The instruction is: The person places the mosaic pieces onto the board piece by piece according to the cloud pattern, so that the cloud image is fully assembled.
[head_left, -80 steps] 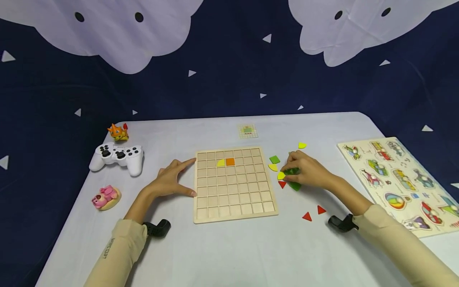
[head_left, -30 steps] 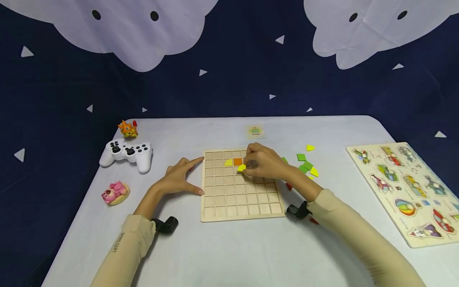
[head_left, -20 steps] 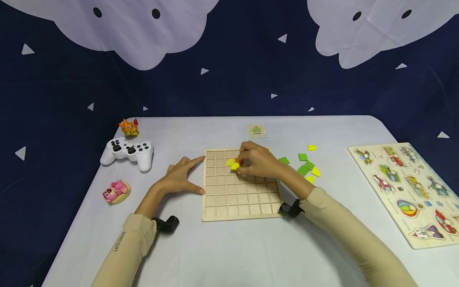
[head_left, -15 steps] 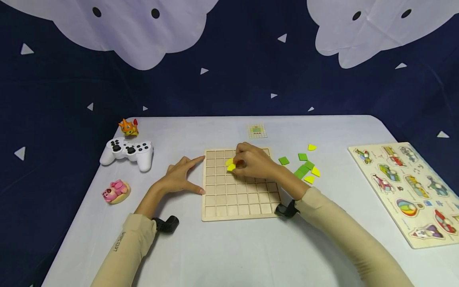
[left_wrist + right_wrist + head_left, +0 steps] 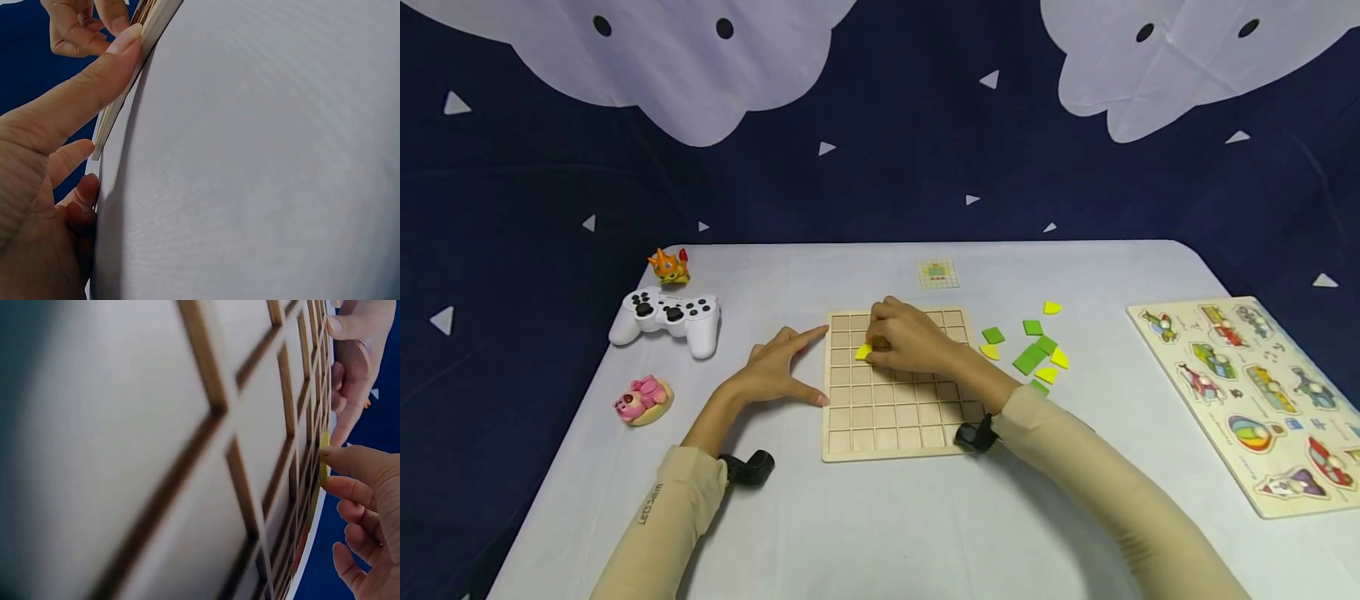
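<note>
My right hand [image 5: 912, 337] pinches a yellow quarter-round tile [image 5: 862, 354] between thumb and fingers, low over the upper left part of a wooden grid board [image 5: 895, 417]. In the right wrist view the tile [image 5: 324, 467] stands on edge between thumb and index finger, close to the grid. My left hand [image 5: 775, 371] is spread at the board's left side, thumb tip and index fingertip at its edge. The left wrist view shows that thumb [image 5: 81, 94] against the board's side [image 5: 156, 28]. The tiles lying in the grid are hidden behind my right hand in the head view.
Right of the board lie loose green tiles [image 5: 1030, 358] and yellow tiles [image 5: 1052, 308]. A small pattern card [image 5: 937, 273] is behind the board. A picture puzzle [image 5: 1247, 400] lies far right. At left are a game controller [image 5: 666, 318], an orange figurine [image 5: 670, 267] and a pink figurine [image 5: 643, 400].
My right hand has picked up a yellow tile from the loose pieces and carried it left over the board, most recently leftward across the grid. My left hand keeps its place at the board.
</note>
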`<action>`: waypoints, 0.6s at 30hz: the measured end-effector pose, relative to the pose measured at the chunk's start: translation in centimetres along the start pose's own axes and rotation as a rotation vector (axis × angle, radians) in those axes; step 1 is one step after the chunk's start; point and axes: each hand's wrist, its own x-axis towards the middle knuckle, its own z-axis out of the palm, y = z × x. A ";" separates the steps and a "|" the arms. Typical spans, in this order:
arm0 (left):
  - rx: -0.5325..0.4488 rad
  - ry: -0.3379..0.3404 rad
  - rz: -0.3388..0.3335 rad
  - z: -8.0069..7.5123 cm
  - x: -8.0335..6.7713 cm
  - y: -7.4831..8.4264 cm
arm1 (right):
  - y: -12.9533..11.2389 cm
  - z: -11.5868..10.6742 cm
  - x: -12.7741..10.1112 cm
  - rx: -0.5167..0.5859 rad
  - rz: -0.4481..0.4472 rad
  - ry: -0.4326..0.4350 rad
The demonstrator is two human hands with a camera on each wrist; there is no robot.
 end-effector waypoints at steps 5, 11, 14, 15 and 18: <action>0.000 0.000 0.007 -0.1 0.0 0.2 | -0.1 0.3 0.2 0.030 0.019 -0.013; -0.001 0.002 0.012 -0.2 0.0 0.3 | -0.3 0.2 0.2 0.078 0.049 -0.055; 0.003 -0.001 0.005 -0.2 -0.1 0.3 | -0.6 0.1 0.2 0.055 0.041 -0.081; 0.005 -0.002 0.004 -0.2 -0.1 0.2 | -0.7 0.1 0.2 0.037 0.034 -0.085; -0.002 -0.003 -0.003 -0.1 -0.1 0.2 | -0.9 0.0 0.4 -0.008 0.027 -0.100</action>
